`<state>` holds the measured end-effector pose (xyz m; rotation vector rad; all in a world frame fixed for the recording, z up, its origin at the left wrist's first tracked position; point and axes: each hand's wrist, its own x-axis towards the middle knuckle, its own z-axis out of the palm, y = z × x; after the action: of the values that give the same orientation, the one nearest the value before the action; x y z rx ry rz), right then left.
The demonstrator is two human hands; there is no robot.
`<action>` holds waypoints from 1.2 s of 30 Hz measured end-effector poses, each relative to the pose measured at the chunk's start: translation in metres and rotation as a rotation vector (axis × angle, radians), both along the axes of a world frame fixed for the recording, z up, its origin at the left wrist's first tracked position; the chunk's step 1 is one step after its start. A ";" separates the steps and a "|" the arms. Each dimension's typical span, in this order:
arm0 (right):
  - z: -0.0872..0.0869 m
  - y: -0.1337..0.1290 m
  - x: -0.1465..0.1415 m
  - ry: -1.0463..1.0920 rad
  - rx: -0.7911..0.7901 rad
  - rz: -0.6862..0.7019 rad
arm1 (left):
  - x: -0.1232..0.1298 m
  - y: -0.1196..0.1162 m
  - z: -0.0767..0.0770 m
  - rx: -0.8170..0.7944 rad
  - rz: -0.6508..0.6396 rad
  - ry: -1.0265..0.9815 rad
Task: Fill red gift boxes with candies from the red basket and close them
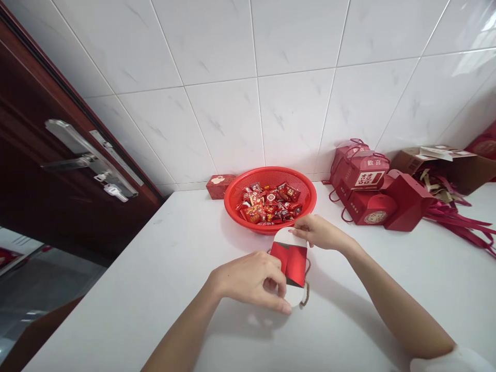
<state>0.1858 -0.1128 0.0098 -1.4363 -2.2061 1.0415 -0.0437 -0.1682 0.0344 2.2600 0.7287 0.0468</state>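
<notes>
Since its mouth seems to want spreading, the small box (297, 262) is held over the worktop (174, 258), at six o'clock from the red basket (232, 211) — right hand (315, 231) pinching its twelve o'clock flap (284, 237), left hand (253, 278) curled at eight, grip unclear from here.

left hand (258, 279) nearer, right hand (320, 232) farther

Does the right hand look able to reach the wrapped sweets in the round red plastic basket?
Probably yes: the right hand touches a white-flapped red box near the basket, and nothing covers the sweets.
</notes>
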 end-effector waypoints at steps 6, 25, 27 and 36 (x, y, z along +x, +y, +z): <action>0.006 -0.013 -0.005 -0.302 0.240 -0.127 | 0.005 -0.002 -0.003 0.093 0.134 0.127; 0.019 -0.027 -0.013 -0.323 0.144 0.329 | 0.005 0.012 -0.009 0.046 0.125 0.018; 0.018 -0.024 -0.009 -0.258 0.082 0.316 | 0.005 0.013 -0.010 0.033 0.134 0.017; 0.016 -0.010 0.008 0.172 -0.218 0.371 | 0.011 0.014 -0.015 0.045 0.017 0.012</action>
<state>0.1942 -0.1230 0.0261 -0.9851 -2.3387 1.5065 -0.0324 -0.1547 0.0194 2.2987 0.7608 0.0581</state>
